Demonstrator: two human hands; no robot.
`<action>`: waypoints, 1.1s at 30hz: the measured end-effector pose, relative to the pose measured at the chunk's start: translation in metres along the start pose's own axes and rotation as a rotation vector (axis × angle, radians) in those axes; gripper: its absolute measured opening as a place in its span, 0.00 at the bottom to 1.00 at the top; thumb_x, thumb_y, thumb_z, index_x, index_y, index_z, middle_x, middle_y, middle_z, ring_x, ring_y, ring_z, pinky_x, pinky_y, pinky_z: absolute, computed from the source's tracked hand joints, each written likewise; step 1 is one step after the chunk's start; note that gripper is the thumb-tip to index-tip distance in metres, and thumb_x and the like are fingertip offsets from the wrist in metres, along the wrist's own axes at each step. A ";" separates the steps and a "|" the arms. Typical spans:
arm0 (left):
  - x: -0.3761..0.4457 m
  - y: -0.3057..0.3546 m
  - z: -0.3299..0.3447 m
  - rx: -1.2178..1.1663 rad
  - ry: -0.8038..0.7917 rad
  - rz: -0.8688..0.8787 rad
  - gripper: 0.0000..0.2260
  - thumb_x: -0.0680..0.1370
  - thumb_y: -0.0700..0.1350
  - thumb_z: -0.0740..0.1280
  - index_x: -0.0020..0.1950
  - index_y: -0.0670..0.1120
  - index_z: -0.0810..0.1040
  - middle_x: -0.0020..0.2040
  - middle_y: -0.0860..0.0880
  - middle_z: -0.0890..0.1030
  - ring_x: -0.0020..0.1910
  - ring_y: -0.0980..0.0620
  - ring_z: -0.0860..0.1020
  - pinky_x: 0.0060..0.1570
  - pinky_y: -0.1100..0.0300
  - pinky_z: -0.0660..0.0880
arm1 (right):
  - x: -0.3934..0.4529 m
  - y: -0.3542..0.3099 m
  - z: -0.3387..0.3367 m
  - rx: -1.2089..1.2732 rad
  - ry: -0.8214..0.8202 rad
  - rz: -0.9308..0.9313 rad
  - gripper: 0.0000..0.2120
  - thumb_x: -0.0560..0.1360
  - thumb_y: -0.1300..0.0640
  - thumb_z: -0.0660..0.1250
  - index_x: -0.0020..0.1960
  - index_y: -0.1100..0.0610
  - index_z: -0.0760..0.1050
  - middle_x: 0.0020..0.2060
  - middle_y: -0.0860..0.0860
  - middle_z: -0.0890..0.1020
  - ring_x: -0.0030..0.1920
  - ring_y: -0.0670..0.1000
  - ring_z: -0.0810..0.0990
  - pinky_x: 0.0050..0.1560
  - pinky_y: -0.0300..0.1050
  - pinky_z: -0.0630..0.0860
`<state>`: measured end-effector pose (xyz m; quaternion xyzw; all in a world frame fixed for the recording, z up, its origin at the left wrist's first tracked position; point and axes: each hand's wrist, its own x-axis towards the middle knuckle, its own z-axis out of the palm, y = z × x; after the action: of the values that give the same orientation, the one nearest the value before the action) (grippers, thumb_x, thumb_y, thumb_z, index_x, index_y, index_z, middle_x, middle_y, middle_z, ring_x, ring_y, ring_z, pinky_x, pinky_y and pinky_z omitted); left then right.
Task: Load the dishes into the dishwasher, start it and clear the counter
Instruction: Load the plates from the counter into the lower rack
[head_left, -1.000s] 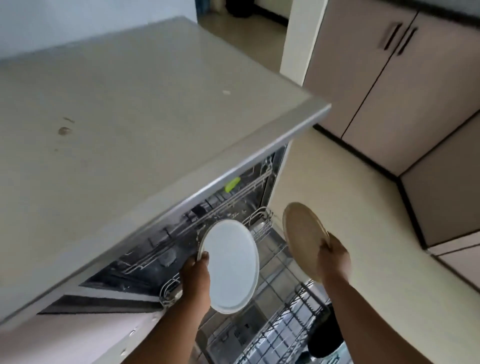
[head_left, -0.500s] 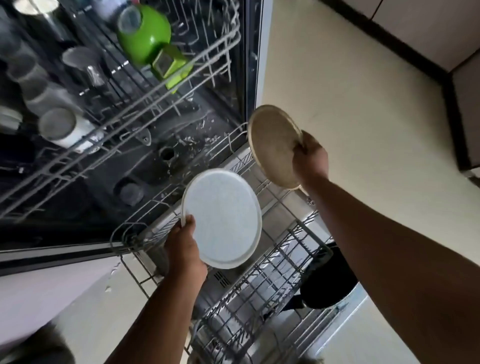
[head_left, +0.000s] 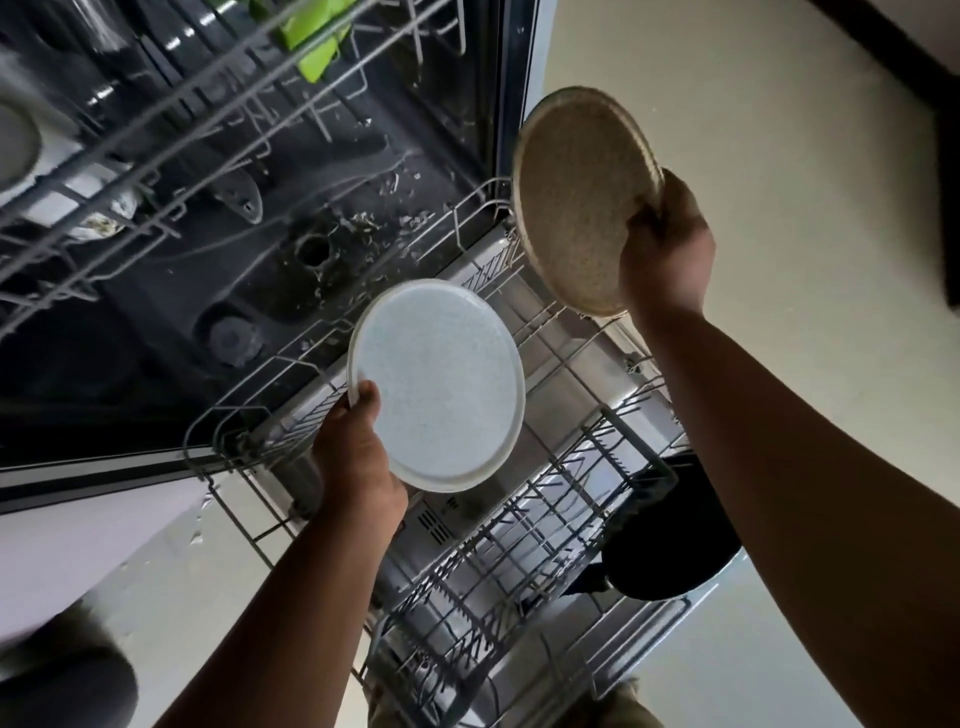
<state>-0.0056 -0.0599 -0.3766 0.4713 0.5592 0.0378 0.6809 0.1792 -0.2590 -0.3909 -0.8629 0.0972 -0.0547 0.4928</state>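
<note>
The dishwasher stands open, its lower rack (head_left: 519, 545) pulled out over the dropped door (head_left: 545, 415). A black bowl-like dish (head_left: 670, 540) sits at the rack's right edge, and rows of upright wire tines fill the rack below both plates. Above, the upper rack (head_left: 182, 119) juts forward across the top left, carrying a green item (head_left: 317, 47) and some pale cups (head_left: 78, 197) that are too blurred to tell apart. Bits of debris speckle the dark tub floor (head_left: 322, 249) around the drain.

The left hand (head_left: 358, 457) pinches the white plate (head_left: 441, 384) at its lower left rim, thumb on the face, holding it tilted over the rack's back half without touching the wires. The right hand (head_left: 665, 249) has its fingers curled round the right rim of the tan plate (head_left: 582, 202), which is held nearly on edge, higher up, beside the tub's right door frame (head_left: 511, 104). The two plates are near each other but apart.

Compared with half a second ago, the view has moved closer to the tub: the upper rack's green item has slid almost out of the top, and both plates look larger. The grip on each plate is unchanged, and the plates keep about the same places relative to the rack.
</note>
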 end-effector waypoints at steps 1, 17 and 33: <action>0.002 -0.001 0.000 -0.011 -0.005 -0.006 0.04 0.80 0.49 0.64 0.49 0.54 0.79 0.59 0.45 0.79 0.59 0.39 0.76 0.58 0.35 0.73 | 0.000 0.003 0.000 -0.004 -0.017 -0.001 0.21 0.73 0.60 0.59 0.65 0.51 0.76 0.50 0.48 0.83 0.51 0.51 0.78 0.45 0.39 0.70; 0.015 -0.007 -0.013 -0.088 -0.099 -0.071 0.06 0.80 0.50 0.62 0.53 0.54 0.78 0.60 0.44 0.79 0.60 0.39 0.76 0.58 0.35 0.73 | -0.036 0.014 0.006 -0.400 0.104 -0.081 0.31 0.72 0.50 0.66 0.72 0.54 0.63 0.65 0.55 0.70 0.64 0.57 0.69 0.64 0.51 0.63; 0.027 -0.011 -0.001 0.321 -0.203 0.036 0.14 0.81 0.49 0.65 0.66 0.50 0.75 0.52 0.58 0.80 0.52 0.57 0.79 0.45 0.62 0.74 | -0.035 -0.031 -0.019 -0.046 -0.059 -0.068 0.14 0.70 0.54 0.66 0.56 0.49 0.76 0.44 0.45 0.83 0.46 0.52 0.80 0.45 0.44 0.76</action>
<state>-0.0015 -0.0498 -0.4042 0.5852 0.4779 -0.0875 0.6492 0.1453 -0.2514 -0.3544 -0.8782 0.0547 -0.0437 0.4732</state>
